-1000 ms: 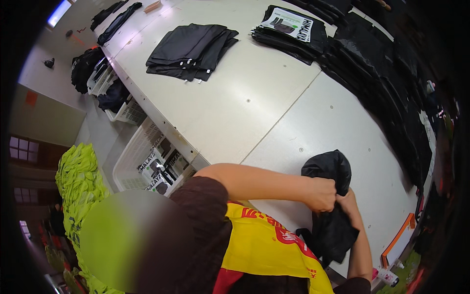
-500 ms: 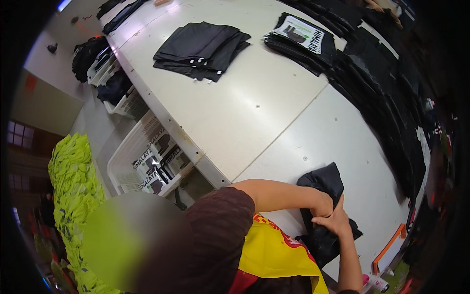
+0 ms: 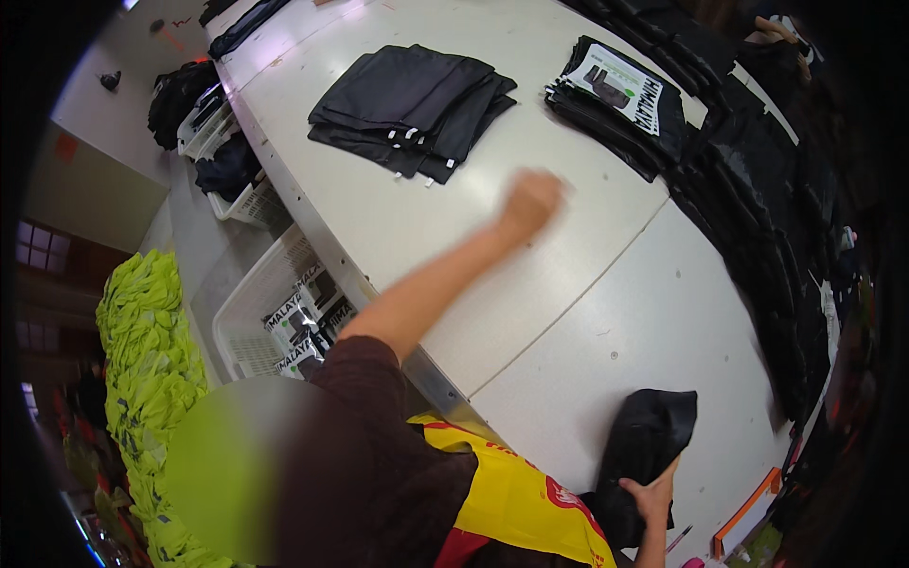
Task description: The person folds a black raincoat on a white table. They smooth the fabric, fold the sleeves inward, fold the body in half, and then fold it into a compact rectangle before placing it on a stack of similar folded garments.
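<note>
**Left hand off the garment, out over the bench**

Head view. A second ago: both hands together on the black garment at lower right of the frame. Now split. Left hand (image 3: 532, 201) lifted clear and flung out over mid-bench, blurred with motion, curled into a loose fist; no sign of anything held, though the blur hides the fingers. Right hand (image 3: 653, 494) kept down at the lower edge, closed on the lower end of the garment (image 3: 649, 445), pinning it near the bench's (image 3: 587, 312) front edge. Judged from that: handling of this piece paused on one side, with the reach pointed toward the upper part of the bench.

Garment: soft, matt black cloth, bunched into a limp, rounded bundle, folds loose, no crisp edges.

Bench: smooth, pale, hard top, faintly glossy, with a thin seam running diagonally across it.

Upper centre: flat stack (image 3: 412, 109) of dark folded cloth, fanned slightly, small white tags at the near edge. Upper right: second pile (image 3: 620, 109), topped by a white printed card. Along the right rim: a long row of black cloth (image 3: 757, 189), overlapped like shingles.

Left of the bench: white lattice baskets (image 3: 251, 327), hard plastic, with packets inside. Far left: heap of bright lime fabric (image 3: 147, 360).
</note>
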A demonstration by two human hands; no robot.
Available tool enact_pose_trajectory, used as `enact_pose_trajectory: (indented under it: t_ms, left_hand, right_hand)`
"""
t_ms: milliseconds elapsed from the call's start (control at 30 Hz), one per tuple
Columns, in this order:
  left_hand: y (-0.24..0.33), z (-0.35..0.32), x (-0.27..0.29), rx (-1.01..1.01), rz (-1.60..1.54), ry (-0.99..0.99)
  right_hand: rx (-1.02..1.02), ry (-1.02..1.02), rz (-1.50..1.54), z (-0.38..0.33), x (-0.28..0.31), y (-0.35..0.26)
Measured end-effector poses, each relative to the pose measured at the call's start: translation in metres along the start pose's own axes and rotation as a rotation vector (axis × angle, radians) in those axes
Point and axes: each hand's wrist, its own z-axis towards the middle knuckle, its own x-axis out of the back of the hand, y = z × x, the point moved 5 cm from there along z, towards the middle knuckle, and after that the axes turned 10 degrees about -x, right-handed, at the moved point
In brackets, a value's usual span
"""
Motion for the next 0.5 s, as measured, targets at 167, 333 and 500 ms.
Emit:
enact_pose_trajectory:
  t_ms: [167,333,500]
  left_hand:
    - [-0.200,-0.026,0.055,0.610,0.698,-0.461]
    - [-0.233,-0.050,0.067,0.844,0.579,-0.703]
    - [-0.149,-0.028,0.059,0.223,0.450,-0.458]
  right_hand:
    - [0.073,-0.185,0.604,0.063,0.002,0.084]
    - [-0.115,-0.105,0.642,0.065,0.007,0.105]
    - [-0.016,-0.201,0.773,0.051,0.005,0.070]
